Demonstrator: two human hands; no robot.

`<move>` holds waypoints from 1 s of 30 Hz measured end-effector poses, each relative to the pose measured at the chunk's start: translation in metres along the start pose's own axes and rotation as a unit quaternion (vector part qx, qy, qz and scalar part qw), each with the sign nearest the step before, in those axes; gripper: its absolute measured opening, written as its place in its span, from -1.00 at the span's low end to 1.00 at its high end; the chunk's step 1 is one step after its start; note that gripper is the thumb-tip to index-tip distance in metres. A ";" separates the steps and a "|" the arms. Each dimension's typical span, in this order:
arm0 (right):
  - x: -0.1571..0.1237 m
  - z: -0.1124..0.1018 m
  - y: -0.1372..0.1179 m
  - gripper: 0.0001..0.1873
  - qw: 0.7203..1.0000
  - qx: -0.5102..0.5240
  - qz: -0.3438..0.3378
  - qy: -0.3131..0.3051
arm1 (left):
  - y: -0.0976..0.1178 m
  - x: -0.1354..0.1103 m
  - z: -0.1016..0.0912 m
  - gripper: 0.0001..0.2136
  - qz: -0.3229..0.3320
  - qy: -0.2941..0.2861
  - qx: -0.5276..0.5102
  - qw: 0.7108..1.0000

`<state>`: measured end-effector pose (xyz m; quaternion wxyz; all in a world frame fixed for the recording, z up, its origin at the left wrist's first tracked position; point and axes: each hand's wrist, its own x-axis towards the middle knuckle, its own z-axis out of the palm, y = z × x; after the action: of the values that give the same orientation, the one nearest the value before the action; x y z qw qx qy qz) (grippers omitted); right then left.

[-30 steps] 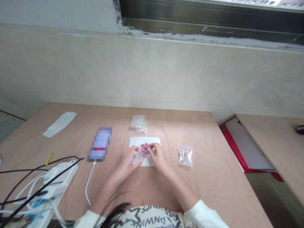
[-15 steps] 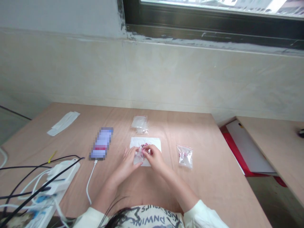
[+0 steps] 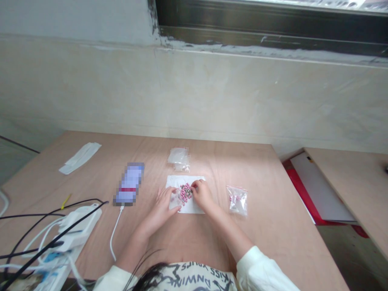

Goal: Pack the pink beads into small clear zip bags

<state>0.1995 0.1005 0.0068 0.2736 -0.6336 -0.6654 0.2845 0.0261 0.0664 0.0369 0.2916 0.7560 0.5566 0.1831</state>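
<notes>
A heap of small pink and dark beads (image 3: 184,193) lies on a white paper sheet (image 3: 197,207) in front of me. At its left edge my left hand (image 3: 165,203) grips a small clear plastic bag (image 3: 175,201) between thumb and fingers, the bag's mouth facing the beads. My right hand (image 3: 202,195) is at the heap's right edge, thumb and fingertips pinched together by the beads. Whatever those fingertips hold is too small to make out.
Beyond the sheet lie empty-looking clear bags (image 3: 178,157). To the right is a zip bag (image 3: 238,201) with some pink pieces. A charging phone (image 3: 129,184), a folded white strip (image 3: 80,158) and a cabled power strip (image 3: 75,226) occupy the left.
My right hand has moved right, away from the bag and my left hand, uncovering the bead heap. The left hand stays in place with the bag.
</notes>
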 end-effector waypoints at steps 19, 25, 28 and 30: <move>-0.017 -0.005 0.000 -0.86 0.999 0.043 0.007 0.011 | -0.002 -0.001 0.004 -0.57 0.003 0.002 0.001 1.000; -0.013 -0.003 0.006 -0.87 0.999 0.029 -0.007 -0.031 | -0.002 -0.002 0.004 -0.56 0.004 0.009 0.000 1.000; -0.011 -0.007 0.004 -0.89 0.999 0.024 -0.010 -0.044 | -0.003 -0.001 0.004 -0.56 0.005 0.013 0.003 1.000; -0.011 -0.009 0.001 -0.91 0.999 0.030 -0.003 -0.043 | -0.002 0.000 0.004 -0.57 0.007 0.014 0.004 1.000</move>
<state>0.2070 0.0902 0.0124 0.2643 -0.6104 -0.6697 0.3301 0.0271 0.0655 0.0321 0.2791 0.7582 0.5566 0.1935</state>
